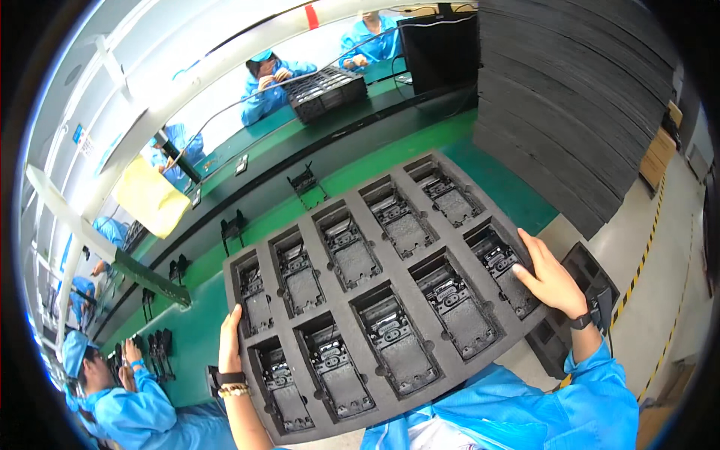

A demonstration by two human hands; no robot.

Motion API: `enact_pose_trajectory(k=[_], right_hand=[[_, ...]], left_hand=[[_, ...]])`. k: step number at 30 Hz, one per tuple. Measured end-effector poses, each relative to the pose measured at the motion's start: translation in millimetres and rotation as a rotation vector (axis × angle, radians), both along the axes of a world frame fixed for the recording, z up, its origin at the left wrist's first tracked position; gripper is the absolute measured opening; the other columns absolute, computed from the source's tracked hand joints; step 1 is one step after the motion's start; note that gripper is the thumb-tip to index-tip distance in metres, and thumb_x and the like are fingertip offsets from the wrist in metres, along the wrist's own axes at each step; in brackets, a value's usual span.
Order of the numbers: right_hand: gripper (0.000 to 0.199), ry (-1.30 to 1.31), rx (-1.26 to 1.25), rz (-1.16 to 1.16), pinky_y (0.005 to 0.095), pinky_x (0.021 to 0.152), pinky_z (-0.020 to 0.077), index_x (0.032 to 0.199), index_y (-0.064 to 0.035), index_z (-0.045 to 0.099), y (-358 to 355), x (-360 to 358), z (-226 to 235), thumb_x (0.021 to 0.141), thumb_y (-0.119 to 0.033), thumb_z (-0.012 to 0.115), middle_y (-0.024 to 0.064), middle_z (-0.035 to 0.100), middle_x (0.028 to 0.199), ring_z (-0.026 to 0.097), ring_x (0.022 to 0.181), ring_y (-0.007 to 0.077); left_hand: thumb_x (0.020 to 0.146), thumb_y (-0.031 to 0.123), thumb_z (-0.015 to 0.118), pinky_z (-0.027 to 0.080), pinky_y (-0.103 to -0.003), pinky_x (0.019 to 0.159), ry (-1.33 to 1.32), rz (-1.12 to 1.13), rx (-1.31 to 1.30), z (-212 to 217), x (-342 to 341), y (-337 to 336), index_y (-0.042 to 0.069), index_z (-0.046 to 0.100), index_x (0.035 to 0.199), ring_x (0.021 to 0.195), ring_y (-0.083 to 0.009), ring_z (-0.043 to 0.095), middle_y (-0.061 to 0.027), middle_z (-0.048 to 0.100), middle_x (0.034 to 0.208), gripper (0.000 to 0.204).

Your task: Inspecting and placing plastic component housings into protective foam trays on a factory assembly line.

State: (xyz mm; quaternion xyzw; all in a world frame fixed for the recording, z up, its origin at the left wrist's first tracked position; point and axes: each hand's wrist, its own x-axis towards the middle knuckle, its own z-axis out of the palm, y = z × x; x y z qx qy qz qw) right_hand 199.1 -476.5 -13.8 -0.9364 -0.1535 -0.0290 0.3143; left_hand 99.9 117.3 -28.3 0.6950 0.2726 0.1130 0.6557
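Note:
A dark grey foam tray (396,273) spans the middle of the view, tilted at a slant. Two rows of rectangular pockets are cut in it. Each pocket bears a black plastic device frame (391,330) with small fittings at its upper end. At the tray's left edge, my left hand (230,341) grips the side; most of its fingers are hidden. My right hand (553,279) clasps the right edge, thumb and fingers on the top rim.
A tall stack of dark foam sheets (559,97) stands at the right on the green bench (517,191). Beyond runs a conveyor line with black brackets (304,184). A black crate (326,91) and a monitor (439,52) sit farther back. A co-worker (124,397) sits at left.

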Motion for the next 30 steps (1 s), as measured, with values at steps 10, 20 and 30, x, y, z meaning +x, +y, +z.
enact_pose_trajectory(k=[10,20,30], right_hand=[[0.055,-0.243,-0.136,0.269,0.0413,0.108,0.0375,0.133,0.0054,0.047,28,133,22,0.093,-0.030,0.061,0.0215,0.041,0.137,0.041,0.130,0.0365],[0.059,-0.443,-0.274,0.362,0.0405,0.092,0.0443,0.129,0.0055,0.048,93,205,-4,0.076,-0.007,0.069,0.0189,0.047,0.112,0.048,0.107,0.0363],[0.053,-0.546,-0.723,0.177,0.0417,0.077,0.0512,0.105,0.0075,0.052,93,273,-43,0.055,0.016,0.067,0.0230,0.057,0.099,0.060,0.090,0.0378]], left_hand=[[0.078,0.028,0.072,0.051,-0.041,0.093,0.336,-0.088,1.454,13,35,-11,-0.008,0.051,0.130,0.111,-0.0359,0.061,-0.0257,0.062,0.120,0.066],[0.071,0.020,0.071,0.057,-0.042,0.067,0.560,-0.041,1.645,14,51,-10,-0.002,0.067,0.079,0.074,-0.0345,0.069,-0.0200,0.068,0.076,0.023],[0.054,0.005,0.078,0.058,-0.034,0.052,0.747,-0.357,1.680,-4,98,8,0.010,0.074,0.067,0.059,-0.0211,0.071,-0.0074,0.068,0.062,0.014]])
